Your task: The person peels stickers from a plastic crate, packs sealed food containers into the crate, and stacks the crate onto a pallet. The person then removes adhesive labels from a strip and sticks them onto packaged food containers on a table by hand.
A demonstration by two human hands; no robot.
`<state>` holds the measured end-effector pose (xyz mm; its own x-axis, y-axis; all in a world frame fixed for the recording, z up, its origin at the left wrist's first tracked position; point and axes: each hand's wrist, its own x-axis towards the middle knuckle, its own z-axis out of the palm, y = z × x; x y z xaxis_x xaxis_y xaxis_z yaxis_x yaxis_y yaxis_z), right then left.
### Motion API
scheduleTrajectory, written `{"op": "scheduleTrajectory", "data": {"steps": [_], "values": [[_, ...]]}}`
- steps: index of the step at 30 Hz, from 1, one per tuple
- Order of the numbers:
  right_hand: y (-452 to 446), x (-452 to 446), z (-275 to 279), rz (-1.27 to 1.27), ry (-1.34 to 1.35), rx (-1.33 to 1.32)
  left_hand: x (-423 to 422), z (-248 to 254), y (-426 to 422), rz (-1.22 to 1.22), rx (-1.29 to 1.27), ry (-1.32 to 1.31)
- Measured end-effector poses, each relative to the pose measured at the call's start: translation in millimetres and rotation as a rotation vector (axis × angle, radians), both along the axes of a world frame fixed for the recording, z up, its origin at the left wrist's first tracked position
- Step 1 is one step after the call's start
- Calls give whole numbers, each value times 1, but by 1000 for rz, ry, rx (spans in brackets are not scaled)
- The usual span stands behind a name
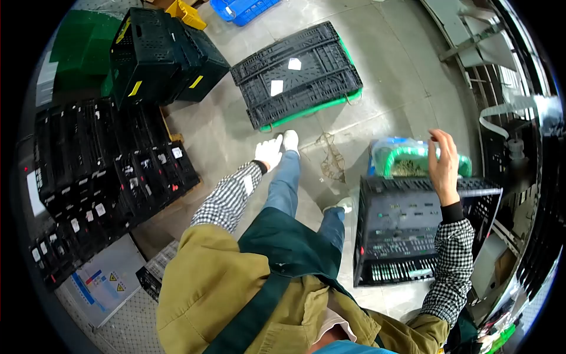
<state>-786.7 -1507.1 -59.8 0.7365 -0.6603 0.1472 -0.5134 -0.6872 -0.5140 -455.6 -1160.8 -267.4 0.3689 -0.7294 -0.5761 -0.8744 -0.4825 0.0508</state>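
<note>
My left hand (269,153), in a white glove, is held out over the floor near my white shoe (290,140). Its fingers are stretched out and I see nothing in it. My bare right hand (443,168) is raised above the far edge of a black plastic crate (392,215), fingers slightly bent and apart, holding nothing. Whether it touches the crate I cannot tell. Just beyond that crate lies a bright green rounded rim (407,152) with clear plastic around it. Ahead of my left hand, a folded black crate (298,74) rests on a green base.
Stacked black crates (106,165) line the left side on a pallet. Dark green crates (159,59) stand behind them, near a yellow bin (186,14) and a blue bin (243,9). Loose netting or string (332,159) lies on the floor. Metal racking (516,147) runs along the right.
</note>
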Motion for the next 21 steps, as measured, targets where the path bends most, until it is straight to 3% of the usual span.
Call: {"op": "scheduleTrajectory", "data": {"steps": [3, 5, 8, 11, 13, 14, 15, 16, 17, 19, 21], "values": [[-16, 106, -40, 27, 16, 160, 94, -91, -44, 116, 69, 10], [-29, 178, -100, -10, -33, 296, 144, -130, -90, 207, 80, 146], [-39, 292, -220, -42, 2, 637, 194, -181, -142, 275, -7, 220], [-32, 397, -375, -98, -73, 1025, 217, -243, -151, 16, -181, 84], [-24, 463, -430, -334, -133, 1441, 225, -244, -165, 110, -1, 313], [-19, 491, -452, -487, -183, 1535, 224, -241, -166, 84, 40, 305], [-18, 515, -472, -641, -237, 1617, 221, -255, -154, 65, -133, 262], [-17, 531, -492, -683, -343, 1672, 222, -250, -154, 106, -120, 372], [-20, 545, -509, -800, -428, 1677, 225, -244, -155, 148, -109, 483], [-28, 561, -521, -938, -417, 1641, 219, -226, -147, 77, -87, 466], [-31, 559, -509, -806, -324, 1415, 195, -208, -130, -76, -263, 357]]}}
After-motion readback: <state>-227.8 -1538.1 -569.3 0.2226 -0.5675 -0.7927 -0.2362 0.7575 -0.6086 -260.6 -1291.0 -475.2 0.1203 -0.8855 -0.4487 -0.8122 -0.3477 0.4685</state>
